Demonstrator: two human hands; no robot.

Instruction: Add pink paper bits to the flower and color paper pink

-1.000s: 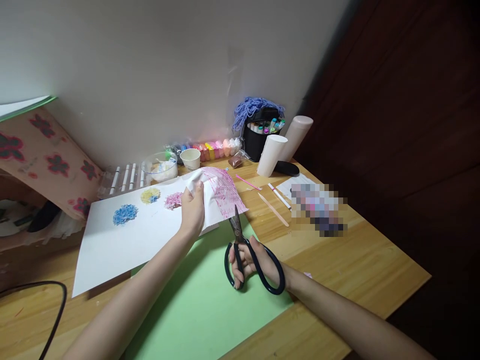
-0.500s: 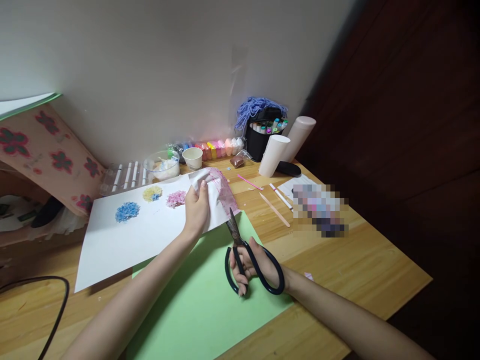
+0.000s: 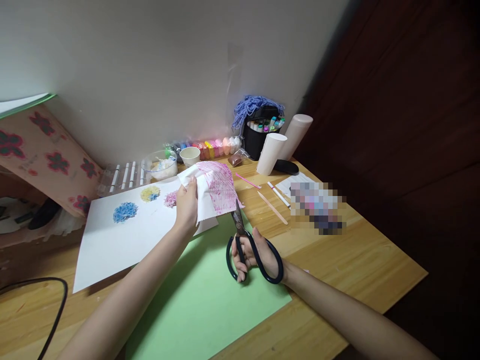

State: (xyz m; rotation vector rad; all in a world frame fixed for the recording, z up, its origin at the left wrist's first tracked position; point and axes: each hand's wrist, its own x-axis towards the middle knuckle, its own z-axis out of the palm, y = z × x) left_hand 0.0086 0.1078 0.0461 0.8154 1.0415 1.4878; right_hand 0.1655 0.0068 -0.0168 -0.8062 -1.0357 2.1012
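Note:
My left hand (image 3: 187,204) grips a white tissue (image 3: 219,187) streaked with pink, holding it up above the white sheet (image 3: 101,252). My right hand (image 3: 253,255) has its fingers through the black handles of the scissors (image 3: 239,222). The blades are slightly apart at the tissue's lower right edge. On the white sheet lie a blue tuft (image 3: 125,212), a yellow tuft (image 3: 150,193) and a pink tuft (image 3: 170,199) partly hidden by my left hand. A green sheet (image 3: 210,305) lies under both hands.
Behind are a clear bowl (image 3: 162,167), a paper cup (image 3: 190,156), colored clay packs (image 3: 210,148) and a black marker case (image 3: 255,142). To the right lie a white pen (image 3: 279,194), a wooden stick (image 3: 272,208) and two upright cylinders (image 3: 271,154). A cable (image 3: 62,305) crosses at left.
My left hand has shifted left with the tissue, which is now spread wider and shows more pink. The scissors have risen slightly with my right hand.

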